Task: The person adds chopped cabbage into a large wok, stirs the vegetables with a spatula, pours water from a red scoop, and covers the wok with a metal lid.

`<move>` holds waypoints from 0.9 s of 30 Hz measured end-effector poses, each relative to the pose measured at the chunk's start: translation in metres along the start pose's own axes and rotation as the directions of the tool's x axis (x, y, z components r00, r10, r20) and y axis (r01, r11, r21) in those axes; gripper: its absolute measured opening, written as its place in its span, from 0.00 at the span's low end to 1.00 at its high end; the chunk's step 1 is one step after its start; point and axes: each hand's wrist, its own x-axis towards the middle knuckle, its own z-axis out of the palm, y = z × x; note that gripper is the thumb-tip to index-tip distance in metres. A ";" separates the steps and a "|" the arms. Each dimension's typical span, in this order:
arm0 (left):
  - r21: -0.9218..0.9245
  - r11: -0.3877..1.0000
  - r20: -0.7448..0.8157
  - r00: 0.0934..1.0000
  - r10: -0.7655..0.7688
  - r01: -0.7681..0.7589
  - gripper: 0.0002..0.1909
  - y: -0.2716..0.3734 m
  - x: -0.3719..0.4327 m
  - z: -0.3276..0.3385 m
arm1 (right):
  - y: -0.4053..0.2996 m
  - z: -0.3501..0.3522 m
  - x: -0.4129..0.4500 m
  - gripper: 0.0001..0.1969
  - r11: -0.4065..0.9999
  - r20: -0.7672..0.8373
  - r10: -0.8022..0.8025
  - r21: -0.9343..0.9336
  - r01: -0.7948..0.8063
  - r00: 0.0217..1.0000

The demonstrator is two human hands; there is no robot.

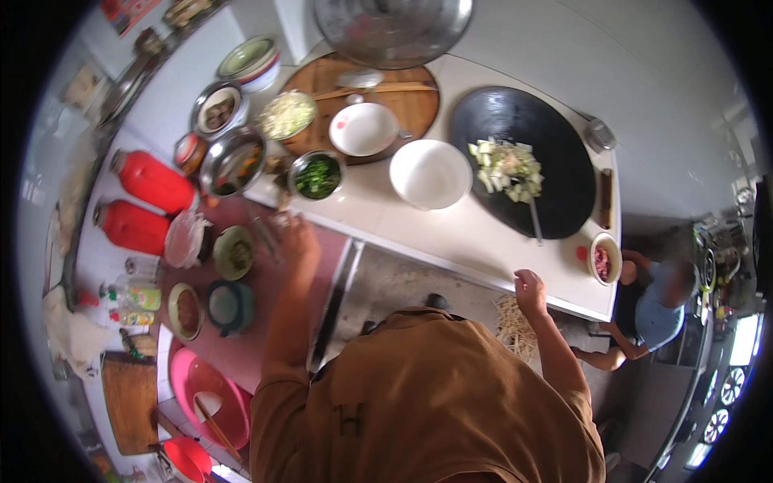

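My left hand [299,238] reaches over the reddish counter, close to some small pale and brown pieces at its edge; blur hides whether its fingers hold any. My right hand [529,288] is at the front edge of the white counter, fingers curled, with nothing visible in it. Above and beyond it, a black wok [561,181] holds chopped pale green vegetable [510,169] and a metal spatula [535,223]. An empty white bowl [430,175] is left of the wok. A metal bowl of chopped greens [316,175] lies just beyond my left hand.
A round wooden board [416,102] carries a white dish [363,129]. Bowls, a teal container [230,307] and red-filled jars [154,181] crowd the left. A bowl of raw meat [603,259] stands at the right corner. Another person [661,308] sits beyond it. A pink basin [208,392] is lower left.
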 end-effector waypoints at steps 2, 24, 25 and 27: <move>0.047 0.990 -0.014 0.991 -0.131 0.131 0.20 -0.019 -0.006 0.031 | 0.019 -0.014 0.021 0.07 0.995 -0.038 -0.101 -0.030 0.100 0.994; -0.749 0.236 0.529 0.773 -0.351 0.619 0.12 0.121 -0.054 -0.081 | -0.087 -0.003 0.132 0.21 0.615 0.158 -0.764 0.474 0.631 0.626; -0.721 0.335 0.553 0.795 -0.250 0.607 0.10 0.139 -0.051 -0.093 | -0.123 -0.003 0.132 0.25 0.545 0.134 -0.825 0.444 0.711 0.549; -0.687 0.342 0.614 0.764 -0.197 0.641 0.10 0.175 -0.035 -0.129 | -0.164 0.012 0.130 0.26 0.483 0.238 -0.867 0.613 0.625 0.437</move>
